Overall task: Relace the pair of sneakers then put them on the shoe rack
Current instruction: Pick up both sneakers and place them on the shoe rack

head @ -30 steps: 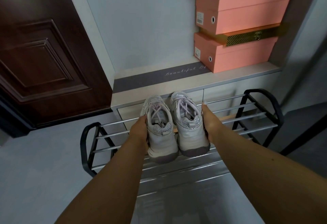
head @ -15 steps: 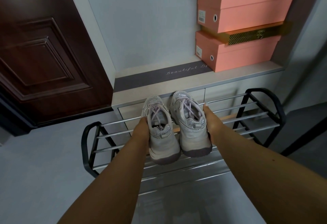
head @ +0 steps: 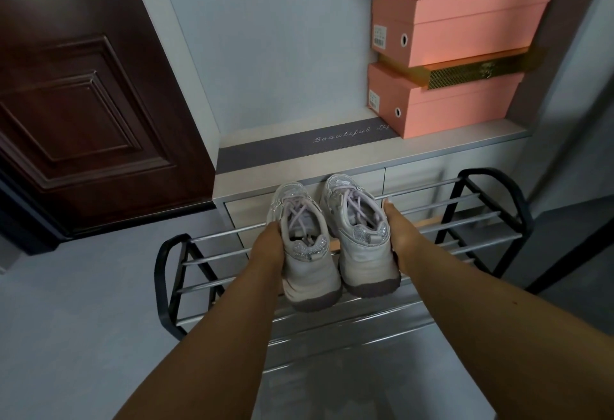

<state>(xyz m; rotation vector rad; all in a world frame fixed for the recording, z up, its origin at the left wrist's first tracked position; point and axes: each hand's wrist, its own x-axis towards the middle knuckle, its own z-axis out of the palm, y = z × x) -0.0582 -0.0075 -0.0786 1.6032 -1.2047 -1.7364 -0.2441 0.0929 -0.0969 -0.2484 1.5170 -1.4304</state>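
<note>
Two pale sneakers with lilac laces and glittery heel tabs sit side by side on the top tier of a black-and-chrome shoe rack (head: 471,217), toes pointing to the wall. My left hand (head: 267,247) grips the outer side of the left sneaker (head: 304,247). My right hand (head: 398,237) grips the outer side of the right sneaker (head: 360,240). Both heels overhang the rack's front bars toward me.
Behind the rack stands a low cabinet with a grey mat (head: 299,145) on top. Several pink shoe boxes (head: 458,24) are stacked at its right end. A dark wooden door (head: 76,104) is at the left. Grey floor surrounds the rack.
Both hands and the sneakers have barely shifted on the rack's top tier; the right sneaker has slid slightly further back. The grips are unchanged.
</note>
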